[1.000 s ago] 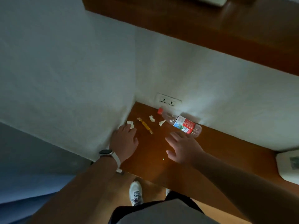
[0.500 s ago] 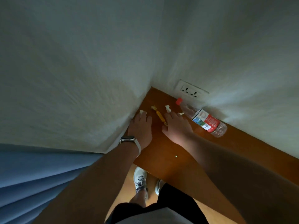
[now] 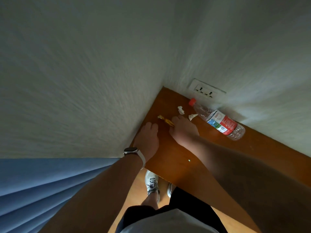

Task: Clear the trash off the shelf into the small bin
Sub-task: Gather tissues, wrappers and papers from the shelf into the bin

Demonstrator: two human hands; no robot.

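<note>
A brown wooden shelf [image 3: 210, 148] fills a wall corner. On it lie a yellow wrapper [image 3: 164, 119], two white paper scraps [image 3: 180, 109] [image 3: 192, 116] and a clear plastic bottle [image 3: 218, 122] on its side, with a red cap and red label. My left hand [image 3: 148, 137], with a watch on the wrist, is against the left wall with its fingers curled down; a scrap that lay there is hidden under them. My right hand [image 3: 183, 130] has its fingertips closed on the near end of the wrapper. No bin is in view.
A white double wall socket [image 3: 204, 90] sits just above the shelf behind the bottle's cap. Blue curtain folds [image 3: 42, 187] hang at the lower left. My legs and white shoes [image 3: 152, 184] stand on the wooden floor below the shelf edge.
My right hand moved left from the bottle to the yellow wrapper. My left fingers closed over the white scrap by the wall. The camera tilted down and closer.
</note>
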